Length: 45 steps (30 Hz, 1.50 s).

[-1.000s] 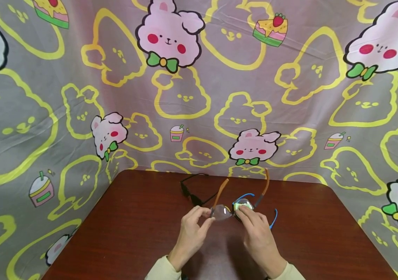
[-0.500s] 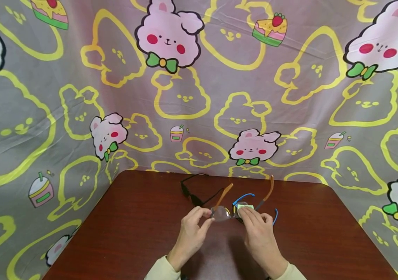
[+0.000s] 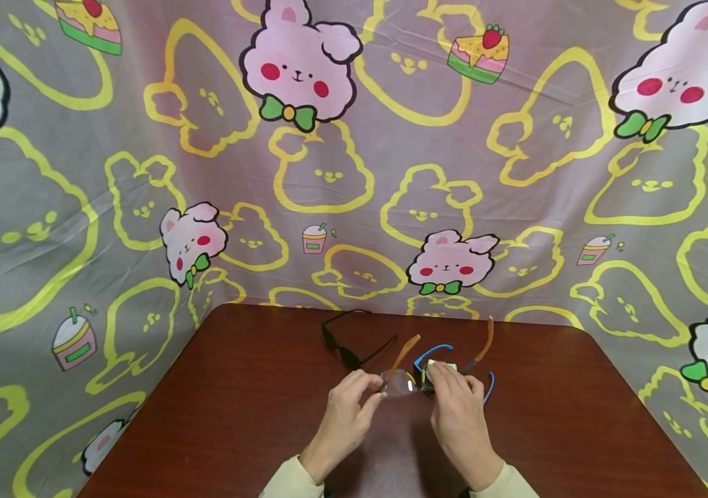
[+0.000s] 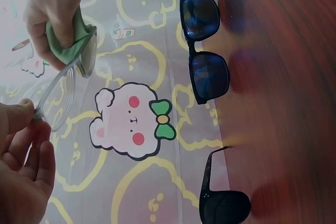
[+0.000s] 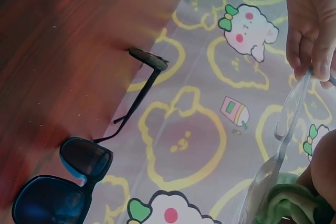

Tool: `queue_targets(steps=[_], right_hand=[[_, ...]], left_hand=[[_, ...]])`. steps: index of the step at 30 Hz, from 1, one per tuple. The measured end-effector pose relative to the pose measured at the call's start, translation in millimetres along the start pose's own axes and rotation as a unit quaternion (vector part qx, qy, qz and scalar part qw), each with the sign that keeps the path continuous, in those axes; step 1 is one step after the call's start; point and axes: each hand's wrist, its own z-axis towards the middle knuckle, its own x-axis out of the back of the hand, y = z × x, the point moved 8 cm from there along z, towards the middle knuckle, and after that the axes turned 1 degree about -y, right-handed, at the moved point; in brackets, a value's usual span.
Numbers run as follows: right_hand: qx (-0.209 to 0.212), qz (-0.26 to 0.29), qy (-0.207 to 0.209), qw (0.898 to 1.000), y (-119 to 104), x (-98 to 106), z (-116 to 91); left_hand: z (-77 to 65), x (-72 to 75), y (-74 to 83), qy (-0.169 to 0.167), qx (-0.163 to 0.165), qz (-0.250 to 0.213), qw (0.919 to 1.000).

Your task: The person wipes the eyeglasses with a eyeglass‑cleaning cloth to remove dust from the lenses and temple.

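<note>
My left hand (image 3: 346, 415) pinches one end of a pair of eyeglasses (image 3: 399, 384) with clear lenses and brown-orange temples. In the left wrist view its thumb and fingers meet at the frame's corner, and the glasses are held up off the table. At the other lens, my right hand (image 3: 458, 418) grips a green cloth (image 5: 289, 203), folded against that lens. The cloth and fingers hide most of this lens in the head view. Both temples point away from me, unfolded.
Black sunglasses (image 3: 349, 357) lie with temples unfolded on the dark red-brown table (image 3: 217, 415), behind my left hand. Sunglasses with blue temples and blue-tinted lenses (image 4: 210, 77) lie behind my right hand. A patterned curtain (image 3: 329, 173) stands around the table's back and sides.
The eyeglasses have shifted slightly right and toward me, their temple tips dropping lower in the head view. The right hand and cloth have moved a little over the lens.
</note>
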Motion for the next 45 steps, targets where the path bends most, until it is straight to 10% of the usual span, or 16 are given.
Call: queue_targets(steps=[27, 45], right_hand=[[0.012, 0.056, -0.019, 0.998, -4.5, 2.1, -4.0], [0.084, 0.118, 0.091, 0.985, -20.8, 21.6, 0.2]], left_hand=[[-2.7, 4.7, -7.5, 0.047, 0.054, 0.004, 0.9974], [-3.4, 2.0, -12.8, 0.042, 0.103, -0.002, 0.9938]])
